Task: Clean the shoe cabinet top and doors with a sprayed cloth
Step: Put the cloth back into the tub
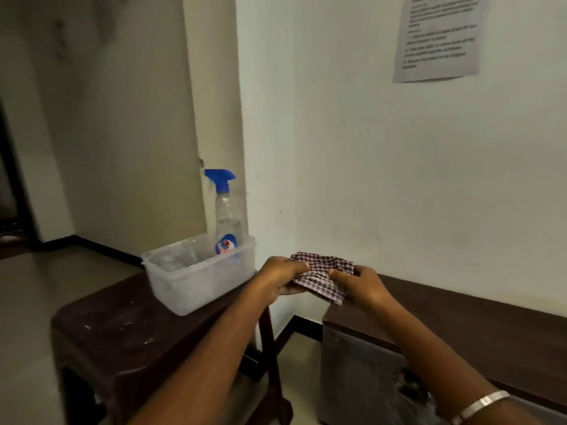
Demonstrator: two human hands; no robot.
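A red-and-white checked cloth [322, 273] is bunched between both hands, held in the air above the gap between the stool and the cabinet. My left hand [280, 276] grips its left side and my right hand [363, 285] grips its right side. The shoe cabinet [478, 329] stands low against the white wall at the right, with a dark brown top and a grey side panel. A clear spray bottle [225, 216] with a blue trigger head stands upright inside a translucent plastic tub [196, 280].
The tub rests on a dark brown plastic stool [122, 335] left of the cabinet. A printed paper sheet [438, 35] hangs on the wall above. A beige door [132, 133] and a hallway lie to the left.
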